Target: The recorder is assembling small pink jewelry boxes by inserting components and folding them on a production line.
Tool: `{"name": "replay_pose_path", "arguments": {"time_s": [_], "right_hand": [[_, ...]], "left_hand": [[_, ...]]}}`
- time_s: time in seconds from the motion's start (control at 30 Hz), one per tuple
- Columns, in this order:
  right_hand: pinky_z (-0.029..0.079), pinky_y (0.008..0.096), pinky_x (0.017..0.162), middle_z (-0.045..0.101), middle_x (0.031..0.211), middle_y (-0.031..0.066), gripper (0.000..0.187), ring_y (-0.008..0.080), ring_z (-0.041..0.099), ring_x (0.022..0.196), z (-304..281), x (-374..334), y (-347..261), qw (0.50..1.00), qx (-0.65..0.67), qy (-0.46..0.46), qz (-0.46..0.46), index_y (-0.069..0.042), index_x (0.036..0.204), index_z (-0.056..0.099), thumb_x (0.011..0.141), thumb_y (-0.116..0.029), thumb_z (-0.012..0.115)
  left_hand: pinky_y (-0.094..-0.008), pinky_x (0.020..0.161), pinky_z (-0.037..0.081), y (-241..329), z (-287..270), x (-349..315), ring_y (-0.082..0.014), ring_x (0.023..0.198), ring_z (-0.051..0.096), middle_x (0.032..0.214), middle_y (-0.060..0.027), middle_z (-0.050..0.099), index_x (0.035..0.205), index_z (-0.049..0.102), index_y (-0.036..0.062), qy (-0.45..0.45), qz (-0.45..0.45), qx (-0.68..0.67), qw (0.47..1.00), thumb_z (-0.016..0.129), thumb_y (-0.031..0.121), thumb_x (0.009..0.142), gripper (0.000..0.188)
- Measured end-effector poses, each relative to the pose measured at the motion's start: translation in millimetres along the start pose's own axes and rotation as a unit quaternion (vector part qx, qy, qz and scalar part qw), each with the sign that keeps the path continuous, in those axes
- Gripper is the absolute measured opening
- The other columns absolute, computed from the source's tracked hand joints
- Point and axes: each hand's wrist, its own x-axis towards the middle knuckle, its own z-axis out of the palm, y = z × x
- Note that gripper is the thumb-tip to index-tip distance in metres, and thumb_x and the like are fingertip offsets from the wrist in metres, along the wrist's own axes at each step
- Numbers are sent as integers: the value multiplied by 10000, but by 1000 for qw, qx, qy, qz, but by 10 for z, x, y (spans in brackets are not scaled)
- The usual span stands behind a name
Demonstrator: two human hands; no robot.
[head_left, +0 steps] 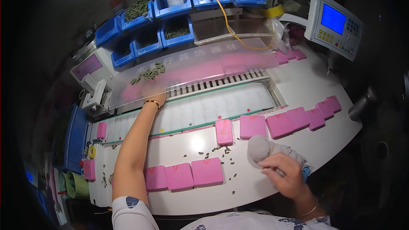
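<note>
My right hand point(286, 174) gripped a grey cloth bundle point(268, 148) on the tabletop point(298, 85), beside the pink pads point(279, 124). My left hand point(155, 99) reached under the clear cover point(200, 66), its grip hidden. I judged my left forearm might scatter the small green pieces point(221, 150).

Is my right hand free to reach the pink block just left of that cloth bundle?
Probably yes. The right hand rests on the cloth bundle, and the pink block lies close by on the white table with only small green bits between.
</note>
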Motion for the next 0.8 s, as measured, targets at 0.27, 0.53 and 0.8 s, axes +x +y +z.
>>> {"name": "replay_pose_path", "arguments": {"time_s": [0.27, 0.53, 0.8], "right_hand": [[482, 279, 734, 640, 921, 74, 145, 161, 605, 833, -1277, 481, 631, 983, -140, 51, 107, -6, 961, 676, 823, -50, 684], [328, 377, 1092, 379, 1424, 201, 693, 312, 390, 1312, -2121, 1548, 2345, 921, -267, 81, 273, -44, 1390, 429, 849, -397, 682], [123, 427, 1183, 75, 1580, 227, 969, 326, 80, 1475, -1974, 2338, 3267, 930, -107, 170, 308, -70, 1535, 132, 851, -552, 621]], "left_hand": [[-529, 1093, 272, 1100, -130, -359, -400, 1330, 377, 1447, -234, 386, 1447, 362, 88, 2, 148, -53, 988, 487, 478, 932, 658], [-499, 1120, 259, 2813, -25, -310, -378, 1357, 341, 1478, -221, 336, 1470, 326, 109, 17, 361, -157, 919, 531, 462, 921, 684], [-508, 1041, 327, 3570, 364, 405, -400, 1267, 410, 1382, -221, 430, 1359, 457, 102, -6, 240, -177, 954, 615, 492, 848, 662]]}}
